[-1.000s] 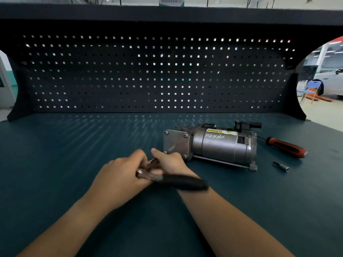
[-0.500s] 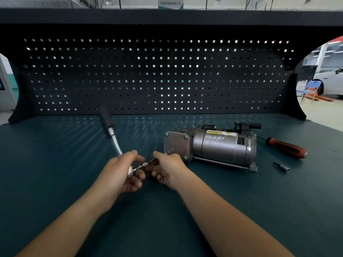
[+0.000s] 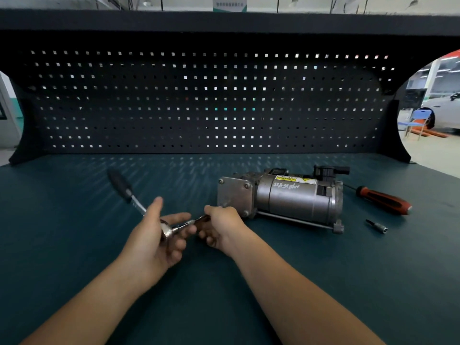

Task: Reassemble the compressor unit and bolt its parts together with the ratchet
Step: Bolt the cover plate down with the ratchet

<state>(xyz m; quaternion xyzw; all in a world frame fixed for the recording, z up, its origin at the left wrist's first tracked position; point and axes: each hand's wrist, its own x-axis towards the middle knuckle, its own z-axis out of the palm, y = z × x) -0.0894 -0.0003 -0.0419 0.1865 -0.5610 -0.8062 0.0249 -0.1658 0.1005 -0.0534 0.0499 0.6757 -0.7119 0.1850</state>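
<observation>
The left hand cups the head of the ratchet in loosely curled fingers, with the handle slanting away to its far left. The right hand, fingers curled, pinches the extension shaft. Just beyond its knuckles lies the compressor unit, and a screwdriver lies farther right.

You face a desk with a dark teal top. Along its far edge rises a black pegboard, light showing through its square holes, under a black shelf. Past the desk's right edge you see a pale floor, a blue chair and a white car.
</observation>
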